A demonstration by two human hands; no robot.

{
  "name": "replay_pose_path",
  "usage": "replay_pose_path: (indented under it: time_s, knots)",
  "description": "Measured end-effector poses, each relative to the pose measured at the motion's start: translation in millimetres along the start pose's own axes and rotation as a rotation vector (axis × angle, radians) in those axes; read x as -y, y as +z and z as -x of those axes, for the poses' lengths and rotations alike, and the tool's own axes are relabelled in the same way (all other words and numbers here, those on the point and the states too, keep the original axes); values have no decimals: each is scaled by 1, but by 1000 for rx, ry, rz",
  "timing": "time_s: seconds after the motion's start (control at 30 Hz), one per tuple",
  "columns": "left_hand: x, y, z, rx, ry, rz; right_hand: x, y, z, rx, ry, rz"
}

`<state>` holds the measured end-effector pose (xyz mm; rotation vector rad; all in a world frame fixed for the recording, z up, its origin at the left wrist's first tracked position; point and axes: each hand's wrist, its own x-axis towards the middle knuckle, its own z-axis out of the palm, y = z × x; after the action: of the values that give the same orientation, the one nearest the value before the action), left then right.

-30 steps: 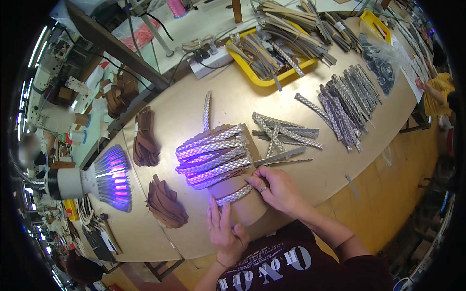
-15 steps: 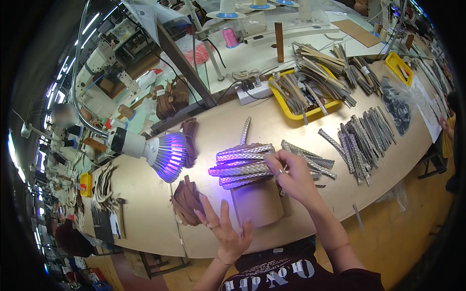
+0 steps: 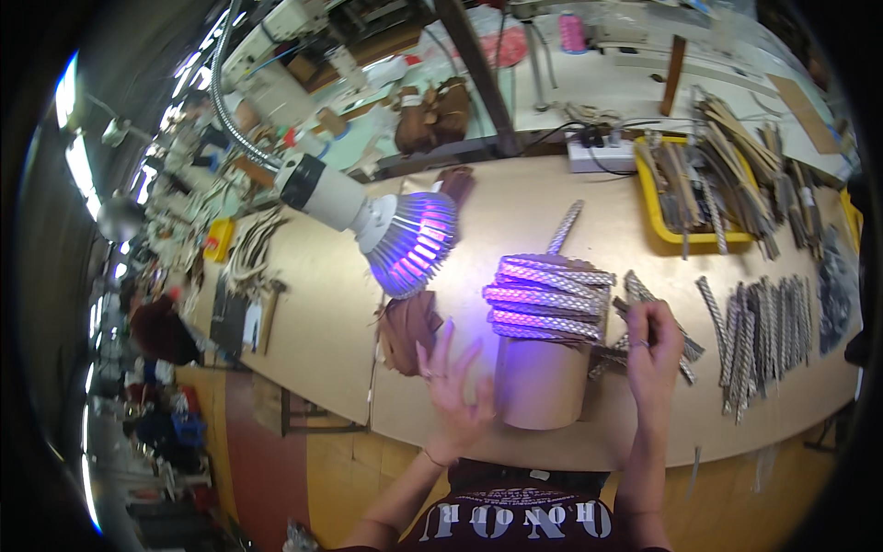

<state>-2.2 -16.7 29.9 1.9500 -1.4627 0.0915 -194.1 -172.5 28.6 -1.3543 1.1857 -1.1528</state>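
Observation:
Several silver-grey braided straps (image 3: 552,299) lie side by side across the top of a brown cylinder-like block (image 3: 543,386), lit violet at their left ends. My left hand (image 3: 455,391) is open, fingers spread, between that block and a folded bundle of brown strips (image 3: 409,333). To the right of the block, my right hand (image 3: 655,350) has thumb and fingertips pressed together over a small pile of loose braided straps (image 3: 688,344). Whatever is in that pinch, if anything, is too small to make out.
A lamp (image 3: 412,241) on a flexible arm shines violet from the left. Behind stands a yellow tray (image 3: 651,216) full of strips. A row of braided straps (image 3: 768,336) lies at right, a lone strap (image 3: 565,226) behind the block. A hammer (image 3: 272,317) lies at far left.
My right hand has left the straps on the block and moved right, to the loose pile. My left hand stays spread beside the block. The whole view has shifted.

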Motion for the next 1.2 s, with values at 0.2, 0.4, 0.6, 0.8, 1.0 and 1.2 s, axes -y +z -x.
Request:
replay_pose_path:
  time_s: [0.2,0.4,0.6,0.8,1.0,1.2]
  knots:
    - [97,-24,-46,-208,-331,-90,4,-19,7,102,181,16]
    - [176,-25,-68,216,-364,-353,7,-33,5,181,208,99]
    - [214,-15,-65,-96,-578,315,18,-31,16,121,97,91]
    - [215,-45,-66,-501,-828,917,46,-5,38,308,-50,130]
    - [116,-81,-55,-173,-587,807,75,38,48,535,-208,164]
    - [29,-74,-29,522,-356,753,85,67,50,648,-499,370]
